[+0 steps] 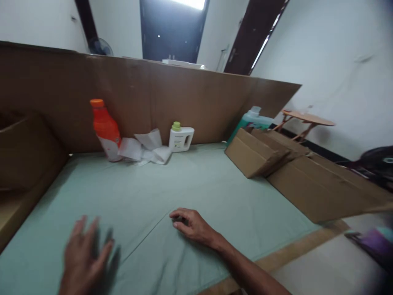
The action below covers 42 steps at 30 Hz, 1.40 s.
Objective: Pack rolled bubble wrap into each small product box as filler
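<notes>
Over the near left of a pale green cloth [147, 188] is my left hand [82, 256], smeared by motion, its fingers and thumb spread with nothing in them. My right hand [195, 225] rests on or just above the cloth near the middle, fingers loosely curved and a gap between thumb and forefinger. A thin dark line [145, 237] runs across the cloth towards the right fingertips; whether it is a crease or a thread I cannot tell. Both hands are apart from the bottles at the back.
Along the cardboard wall [184, 98] stand an orange-red bottle [107, 129], crumpled white tissue [152, 147] and a small white jug [181, 138] with a green cap. Cardboard boxes [319, 184] line the right side, a teal bottle [245, 121] behind them. Another cardboard box [27, 155] borders the left.
</notes>
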{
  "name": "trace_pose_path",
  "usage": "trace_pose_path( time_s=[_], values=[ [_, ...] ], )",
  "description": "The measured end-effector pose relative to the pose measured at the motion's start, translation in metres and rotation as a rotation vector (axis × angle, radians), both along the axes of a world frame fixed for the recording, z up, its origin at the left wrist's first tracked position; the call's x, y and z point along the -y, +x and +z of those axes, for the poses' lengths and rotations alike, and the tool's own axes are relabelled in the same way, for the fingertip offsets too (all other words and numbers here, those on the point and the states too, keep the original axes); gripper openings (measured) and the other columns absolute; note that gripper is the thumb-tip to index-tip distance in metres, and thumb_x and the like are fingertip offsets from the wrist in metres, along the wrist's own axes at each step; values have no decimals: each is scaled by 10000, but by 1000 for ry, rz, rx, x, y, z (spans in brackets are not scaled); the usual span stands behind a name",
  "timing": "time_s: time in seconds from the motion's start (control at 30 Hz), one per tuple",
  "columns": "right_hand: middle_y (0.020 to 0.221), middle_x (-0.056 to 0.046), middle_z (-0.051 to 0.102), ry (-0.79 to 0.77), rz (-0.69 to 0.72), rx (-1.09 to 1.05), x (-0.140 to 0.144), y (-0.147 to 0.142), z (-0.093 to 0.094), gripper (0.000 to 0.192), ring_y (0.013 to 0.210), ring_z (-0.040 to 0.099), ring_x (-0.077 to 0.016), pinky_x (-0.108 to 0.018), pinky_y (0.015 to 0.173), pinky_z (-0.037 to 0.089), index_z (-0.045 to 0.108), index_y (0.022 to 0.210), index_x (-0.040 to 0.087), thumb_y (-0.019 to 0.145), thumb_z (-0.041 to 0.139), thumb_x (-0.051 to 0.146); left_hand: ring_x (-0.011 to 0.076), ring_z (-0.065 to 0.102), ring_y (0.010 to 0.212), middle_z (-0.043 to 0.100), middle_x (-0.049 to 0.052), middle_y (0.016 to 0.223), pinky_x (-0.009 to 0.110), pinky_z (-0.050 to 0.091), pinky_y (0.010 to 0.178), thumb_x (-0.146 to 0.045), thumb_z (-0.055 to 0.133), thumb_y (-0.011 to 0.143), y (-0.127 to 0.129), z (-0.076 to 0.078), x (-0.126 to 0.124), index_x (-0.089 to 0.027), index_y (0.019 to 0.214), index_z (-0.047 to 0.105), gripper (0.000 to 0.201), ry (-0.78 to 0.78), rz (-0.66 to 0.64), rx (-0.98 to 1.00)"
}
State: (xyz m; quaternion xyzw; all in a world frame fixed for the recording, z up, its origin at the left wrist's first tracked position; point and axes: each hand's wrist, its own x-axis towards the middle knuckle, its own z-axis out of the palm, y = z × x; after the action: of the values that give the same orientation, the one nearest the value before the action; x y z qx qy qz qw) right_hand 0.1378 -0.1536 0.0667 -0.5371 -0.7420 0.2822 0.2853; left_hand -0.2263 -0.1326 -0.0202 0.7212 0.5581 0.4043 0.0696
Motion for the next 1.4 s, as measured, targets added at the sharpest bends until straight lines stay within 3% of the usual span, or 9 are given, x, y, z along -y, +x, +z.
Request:
trace_pose_path(
  time_s=[0.13, 0.33, 0.47, 0.53, 0.67, 1.0, 1.17, 1.27, 1.4],
  values=[
    [1097, -72, 773, 231, -295, 222, -22, 89, 7, 227, 1036, 720, -225, -377, 937, 564, 743, 1007, 219, 811, 643, 166, 421, 528, 1336, 524, 151, 1502, 670, 511, 950, -403, 570, 893, 106, -18, 14, -354, 1604, 211, 798, 164, -350, -384],
    [1511, -279, 455, 499, -847, 451, -61, 259, 88, 378, 1485, 280, -400, -650, 1137, 183, 629, 1256, 107, 928, 548, 276, 350, 600, 1286, 568, 135, 1465, 549, 565, 923, -420, 593, 869, 127, -8, 24, -297, 1601, 252, 817, 262, -457, -533],
    [884, -178, 716, 508, -898, 519, -84, 325, 125, 361, 1111, 634, -406, -584, 860, 410, 676, 738, 210, 879, 629, 539, 337, 525, 1371, 483, 113, 1544, 542, 521, 1031, -428, 616, 872, 126, 0, 30, -305, 1577, 320, 774, 181, -425, -532],
    [531, -70, 566, 494, -828, 538, -92, 336, 130, 519, 717, 675, -302, -453, 663, 434, 547, 517, 248, 854, 608, 638, 338, 509, 1385, 466, 110, 1558, 541, 494, 1074, -417, 640, 865, 127, -1, 34, -309, 1550, 380, 741, 118, -422, -511],
    [451, -36, 507, 527, -611, 582, -82, 311, 125, 529, 456, 514, -197, -359, 535, 367, 613, 551, 270, 861, 532, 692, 357, 515, 1375, 491, 120, 1540, 567, 515, 1051, -393, 662, 857, 127, -4, 37, -332, 1529, 413, 719, 46, -376, -362],
    [938, -35, 771, 565, 127, 442, 7, 102, 115, 238, 948, 700, -237, -484, 1013, 461, 715, 1020, 304, 911, 558, 161, 401, 487, 1384, 451, 205, 1540, 584, 474, 1084, -482, 702, 802, 145, 23, 10, -207, 1596, 211, 973, -214, -172, 153],
    [1525, -109, 499, 644, -169, 321, 31, 109, 93, 712, 1378, 494, -342, -542, 1124, 410, 409, 1513, 329, 872, 719, 357, 367, 559, 1317, 540, 188, 1465, 544, 488, 1075, -494, 668, 824, 137, 29, 11, -203, 1532, 353, 828, -360, -184, 315],
    [1530, -122, 496, 372, -287, 192, 23, 127, 58, 734, 1355, 531, -322, -498, 1086, 477, 371, 1538, 278, 887, 682, 416, 348, 562, 1315, 553, 179, 1451, 528, 488, 1077, -471, 655, 841, 137, 24, 14, -203, 1491, 407, 745, -378, -185, 357],
    [1323, -144, 674, 52, -204, -14, 1, 120, 9, 574, 1199, 645, -347, -463, 963, 565, 635, 1292, 188, 814, 700, 498, 327, 579, 1285, 598, 171, 1377, 501, 492, 1068, -428, 614, 885, 149, 26, 11, -199, 1425, 482, 602, -371, -183, 426]
  ],
)
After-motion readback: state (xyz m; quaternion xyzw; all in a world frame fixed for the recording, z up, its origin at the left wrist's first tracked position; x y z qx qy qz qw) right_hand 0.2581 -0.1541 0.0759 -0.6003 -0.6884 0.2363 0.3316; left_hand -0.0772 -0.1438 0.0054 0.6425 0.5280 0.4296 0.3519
